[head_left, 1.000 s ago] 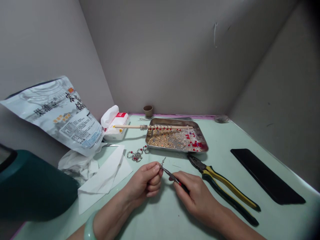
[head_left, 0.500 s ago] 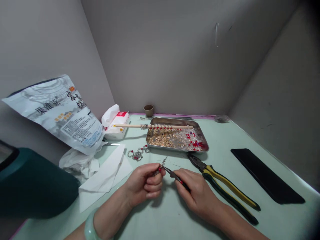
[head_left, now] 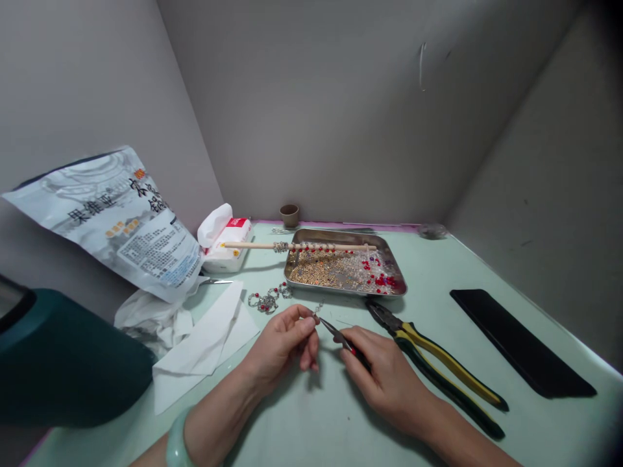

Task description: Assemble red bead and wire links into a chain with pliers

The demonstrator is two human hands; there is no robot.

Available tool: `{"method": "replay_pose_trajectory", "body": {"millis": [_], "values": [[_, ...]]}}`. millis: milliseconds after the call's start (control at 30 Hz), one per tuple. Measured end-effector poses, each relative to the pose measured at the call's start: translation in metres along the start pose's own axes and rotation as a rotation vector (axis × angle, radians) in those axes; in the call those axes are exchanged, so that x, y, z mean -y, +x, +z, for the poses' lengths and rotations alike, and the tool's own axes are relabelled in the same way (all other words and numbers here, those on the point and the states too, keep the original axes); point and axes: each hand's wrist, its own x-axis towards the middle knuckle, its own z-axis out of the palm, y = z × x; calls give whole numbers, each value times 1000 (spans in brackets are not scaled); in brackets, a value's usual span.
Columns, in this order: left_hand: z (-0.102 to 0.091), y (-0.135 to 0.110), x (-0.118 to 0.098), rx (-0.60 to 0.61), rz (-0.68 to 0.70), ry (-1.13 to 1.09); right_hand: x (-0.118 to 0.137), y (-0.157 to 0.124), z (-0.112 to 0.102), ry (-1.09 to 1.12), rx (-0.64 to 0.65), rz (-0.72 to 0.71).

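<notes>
Between thumb and forefinger, my left hand (head_left: pixel 287 337) pinches a small beaded chain (head_left: pixel 319 306) whose thin silvery end sticks up past the fingertips. Most of that chain is hidden by the fingers. My right hand (head_left: pixel 382 373) is closed around dark needle-nose pliers (head_left: pixel 335 332), with a bit of red by the grip. The pliers' pointed tip reaches the chain at my left fingertips; whether it grips a link is too small to tell. Just beyond my left hand lies a heap of beaded chain (head_left: pixel 267 301) with red beads.
A metal tray (head_left: pixel 400 285) of gold, clear and red beads stands behind, a wooden stick (head_left: pixel 257 245) with beaded rings across it. Large combination pliers (head_left: pixel 433 353) and a black slab (head_left: pixel 520 340) lie right. Left are tissues (head_left: pixel 199 357), a bag (head_left: pixel 121 220) and a dark-green object (head_left: pixel 73 363).
My left hand has turned and loosened its curled lower fingers, and the red bead seen in it is now hidden. The right hand with the pliers has hardly moved.
</notes>
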Motion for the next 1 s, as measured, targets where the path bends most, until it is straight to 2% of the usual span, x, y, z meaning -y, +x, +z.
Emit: {"method": "replay_pose_trajectory", "body": {"millis": [500,1000], "values": [[5,0,2,-88,55,343,-1,0,1,-11,-5,24],[5,0,5,-67,54,298,3,1,2,8,-1,45]]}}
